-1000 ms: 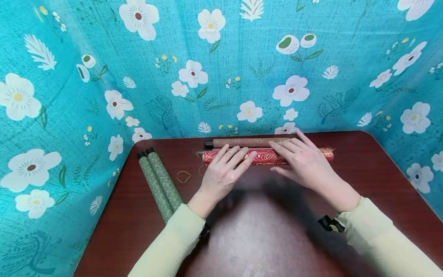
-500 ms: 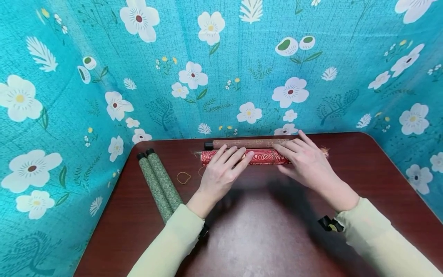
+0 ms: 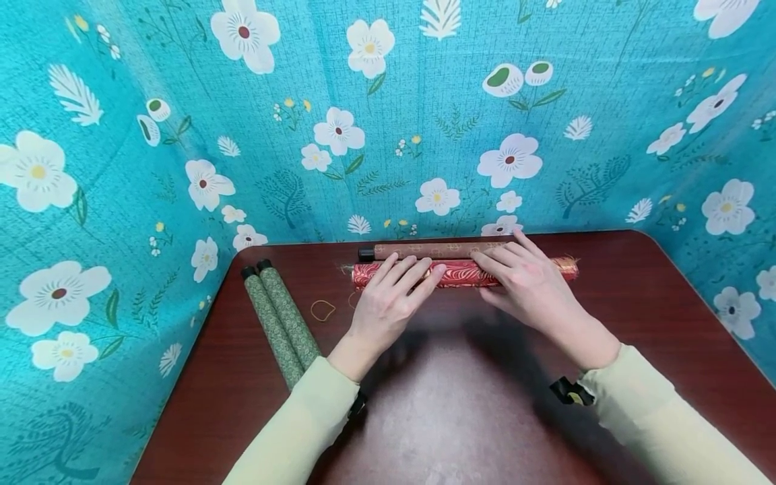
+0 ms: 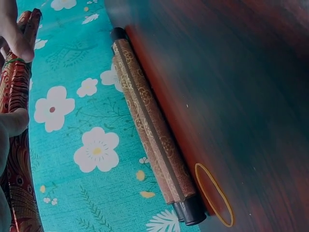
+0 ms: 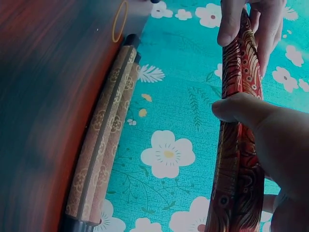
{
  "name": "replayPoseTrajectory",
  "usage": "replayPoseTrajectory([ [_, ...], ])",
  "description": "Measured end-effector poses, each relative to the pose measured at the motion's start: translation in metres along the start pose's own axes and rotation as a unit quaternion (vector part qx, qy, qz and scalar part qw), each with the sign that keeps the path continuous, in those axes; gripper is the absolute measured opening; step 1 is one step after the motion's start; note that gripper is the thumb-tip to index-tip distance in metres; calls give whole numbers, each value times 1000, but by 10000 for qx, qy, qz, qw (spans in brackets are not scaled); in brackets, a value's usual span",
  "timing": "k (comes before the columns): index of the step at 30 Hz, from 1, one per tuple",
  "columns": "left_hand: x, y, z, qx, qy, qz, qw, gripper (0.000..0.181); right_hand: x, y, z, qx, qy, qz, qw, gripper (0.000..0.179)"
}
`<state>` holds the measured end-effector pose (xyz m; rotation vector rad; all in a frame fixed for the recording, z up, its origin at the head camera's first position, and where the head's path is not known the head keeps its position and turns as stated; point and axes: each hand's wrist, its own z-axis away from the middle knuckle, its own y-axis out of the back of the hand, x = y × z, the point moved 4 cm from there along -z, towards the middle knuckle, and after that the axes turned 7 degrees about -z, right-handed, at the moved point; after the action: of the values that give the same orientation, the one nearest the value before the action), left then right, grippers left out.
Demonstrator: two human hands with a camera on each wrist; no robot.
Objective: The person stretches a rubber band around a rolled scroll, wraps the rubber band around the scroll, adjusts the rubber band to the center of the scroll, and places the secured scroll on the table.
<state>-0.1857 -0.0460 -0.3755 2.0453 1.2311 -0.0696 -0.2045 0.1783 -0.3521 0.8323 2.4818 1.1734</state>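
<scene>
Both hands grip a red roll with swirling pale and gold patterns and loose threads at its ends. My left hand holds its left part, fingers over the top. Further right, my right hand holds it with the thumb along the near side. In the right wrist view a lengthwise groove runs down the red roll, and the right thumb presses on it. A thin green strand crosses the roll in the left wrist view. Palms and undersides are hidden.
Brown gold-patterned scrolls with black end caps lie along the table's back edge, behind the red roll. Two green scrolls lie slantwise at the left. Between them rests a yellow rubber band. Blue flowered cloth hangs behind the table.
The red roll has shifted slightly left since a second ago. My right hand slid a little right, then back left along it. My left hand has barely moved.
</scene>
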Motion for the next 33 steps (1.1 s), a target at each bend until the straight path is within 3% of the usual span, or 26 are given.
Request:
replayPoseTrajectory([
  [6, 3, 0, -4, -5, -54, -21, 10000, 43, -5, -2, -5, -88, 87, 52, 9999, 65],
  [16, 0, -1, 0, -76, -7, 45, 10000, 43, 8, 6, 7, -261, -360, 84, 9990, 72],
  [33, -1, 3, -2, 221, 132, 129, 9996, 37, -1, -1, -5, 238, 8, -44, 9997, 67],
])
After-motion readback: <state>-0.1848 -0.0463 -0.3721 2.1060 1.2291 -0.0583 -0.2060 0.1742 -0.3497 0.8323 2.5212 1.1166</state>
